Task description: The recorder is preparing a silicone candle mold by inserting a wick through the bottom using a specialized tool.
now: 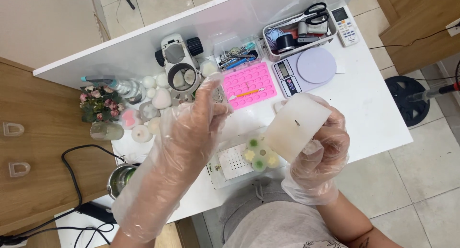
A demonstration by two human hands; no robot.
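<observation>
My right hand, in a loose clear plastic glove, holds a translucent white block-shaped mould tilted up above the table; a small dark slit shows in its face. My left hand, also gloved, is raised beside it with fingers spread and nothing in it. Under the mould lies a cluster of small flower-shaped pieces, green and pale yellow, next to a white perforated tray.
On the white table are a pink silicone mould with a small tool across it, a lilac kitchen scale, a bin with scissors, a remote, white moulded shapes, small potted flowers, and a metal pot with black cables.
</observation>
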